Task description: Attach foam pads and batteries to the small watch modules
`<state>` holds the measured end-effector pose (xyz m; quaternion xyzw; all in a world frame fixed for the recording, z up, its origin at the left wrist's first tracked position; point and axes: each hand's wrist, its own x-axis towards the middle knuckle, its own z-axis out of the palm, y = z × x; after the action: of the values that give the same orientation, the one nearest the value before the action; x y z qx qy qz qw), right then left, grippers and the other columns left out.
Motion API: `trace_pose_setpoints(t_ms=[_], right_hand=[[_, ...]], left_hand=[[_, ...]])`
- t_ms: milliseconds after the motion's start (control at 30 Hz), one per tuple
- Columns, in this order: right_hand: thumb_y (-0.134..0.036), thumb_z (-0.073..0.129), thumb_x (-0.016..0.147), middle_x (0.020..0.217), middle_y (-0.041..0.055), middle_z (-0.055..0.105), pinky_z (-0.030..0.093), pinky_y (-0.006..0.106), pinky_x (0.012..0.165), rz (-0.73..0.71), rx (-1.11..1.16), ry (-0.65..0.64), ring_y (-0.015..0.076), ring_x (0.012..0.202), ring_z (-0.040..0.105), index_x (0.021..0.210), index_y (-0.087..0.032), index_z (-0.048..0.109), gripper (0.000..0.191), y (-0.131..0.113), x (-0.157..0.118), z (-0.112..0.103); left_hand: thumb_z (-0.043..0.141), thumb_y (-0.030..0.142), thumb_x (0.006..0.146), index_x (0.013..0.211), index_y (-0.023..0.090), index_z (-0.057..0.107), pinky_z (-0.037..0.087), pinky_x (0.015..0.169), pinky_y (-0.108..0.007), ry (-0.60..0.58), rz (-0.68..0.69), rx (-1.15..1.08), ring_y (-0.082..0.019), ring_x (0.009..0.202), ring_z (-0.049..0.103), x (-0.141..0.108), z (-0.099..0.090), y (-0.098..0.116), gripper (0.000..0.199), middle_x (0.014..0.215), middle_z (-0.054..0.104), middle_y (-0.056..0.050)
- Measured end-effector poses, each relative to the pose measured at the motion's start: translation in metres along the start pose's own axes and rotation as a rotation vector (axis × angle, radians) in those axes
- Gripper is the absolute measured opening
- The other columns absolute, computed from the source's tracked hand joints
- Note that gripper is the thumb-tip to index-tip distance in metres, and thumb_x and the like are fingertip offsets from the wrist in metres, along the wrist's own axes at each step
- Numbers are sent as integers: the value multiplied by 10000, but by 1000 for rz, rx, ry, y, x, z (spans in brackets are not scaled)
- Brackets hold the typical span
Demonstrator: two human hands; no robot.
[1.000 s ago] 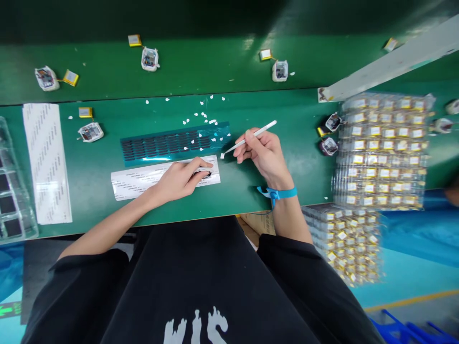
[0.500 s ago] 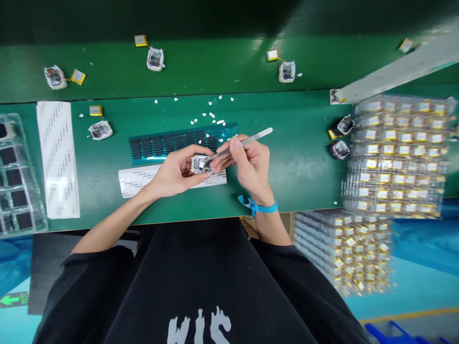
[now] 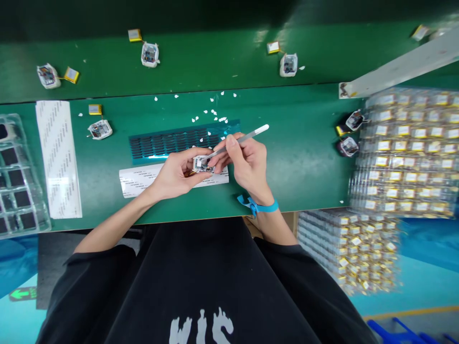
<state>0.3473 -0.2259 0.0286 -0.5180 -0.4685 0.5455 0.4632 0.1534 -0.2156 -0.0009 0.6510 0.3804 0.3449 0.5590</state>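
Between the thumb and fingers of my left hand sits a small white device housing with its circuit board showing. A pair of metal tweezers is gripped in my right hand, and the tips reach down to the board inside the housing. My right fingertips are close against the housing's right side. Below both hands lies a printed white strip. Just beyond them is a dark sheet of black adhesive strips, with small white stickers scattered past it.
Housings with wired yellow batteries lie about: one at left, others on the far green surface. Stacked clear battery trays stand at right beside a white post. A white sheet and a clear tray are at left.
The view has shifted slightly. The housing in my left hand appears turned a little, and the tweezers stay at the board. Both hands keep their holds.
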Motion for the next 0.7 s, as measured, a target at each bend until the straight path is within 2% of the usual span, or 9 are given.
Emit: trace_pose_setpoints(t_ms=[167,267,467,567,700], right_hand=[[-749,616,964,703,-21,770,580,264,511,-20,34,-8,112,492,657,859,-258,674,505,1,0,1],[-769,601,958,709,-18,769,587,270,521,-8,15,1,122,518,677,864,-263,675,520,3,0,1],[-748,584,982,684,-21,737,578,263,524,-33,-12,-2,121,534,679,860,-256,677,515,8,-2,0],[-704,598,1000,670,-31,734,576,248,521,-76,8,-7,111,524,681,860,-251,679,481,8,-2,0],[-643,601,1031,652,-44,732,565,227,507,-146,51,-12,98,512,680,851,-245,678,443,9,-1,0]], left_hand=[[860,438,884,1226,192,758,446,470,-253,9,4,17,-145,591,616,-1,1,-1,433,847,733,-59],[839,432,898,1251,192,744,420,454,-247,3,-5,31,-126,547,573,-2,2,-1,437,791,705,-34],[756,300,940,1286,218,725,270,400,-237,-61,-24,-18,-82,423,348,-3,-1,1,357,551,446,72],[702,246,954,1316,215,721,270,400,-242,-88,-47,-73,-88,420,353,-3,-4,3,363,551,450,64],[737,241,929,1291,212,740,268,400,-235,-60,-76,-122,-81,414,358,-4,-3,6,363,550,462,64]])
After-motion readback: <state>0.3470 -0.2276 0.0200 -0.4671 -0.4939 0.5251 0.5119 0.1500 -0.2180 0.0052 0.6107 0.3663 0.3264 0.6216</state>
